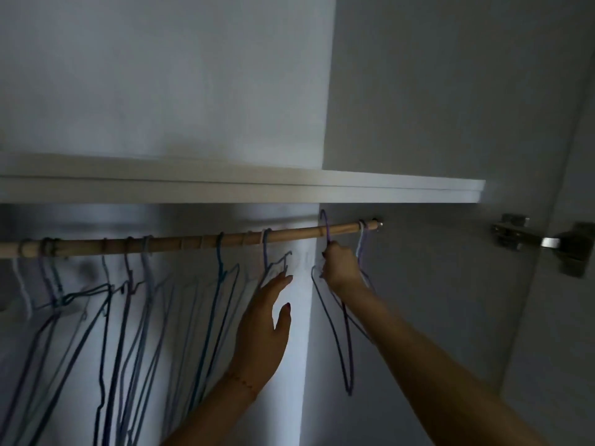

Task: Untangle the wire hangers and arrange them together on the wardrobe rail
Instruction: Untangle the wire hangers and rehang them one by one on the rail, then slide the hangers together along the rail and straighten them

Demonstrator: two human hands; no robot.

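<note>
Forearms reaching up from the bottom edge toward the rail. Left hand [267,329] open, fingers spread, holding nothing, palm near the lower wires of a blue hanger [266,252]. Right hand [341,263] closed on the neck of a purple hanger [338,323], hook looped over the wooden rail [180,242], body dangling below the wrist. Just beyond, a pale hanger [362,243] hooked at the rail's right end, close to the bracket. Further left, a loose row of blue and lilac hangers [128,300], spaced apart, several frames crossing low down. Above, a white shelf [354,189]; at far right, a door hinge [544,243].

Step in hand, by the look of it: seating one freed hanger at the right end. Next: letting go, then lifting the blue hanger clear of its neighbours and sliding it right beside the purple one.
</note>
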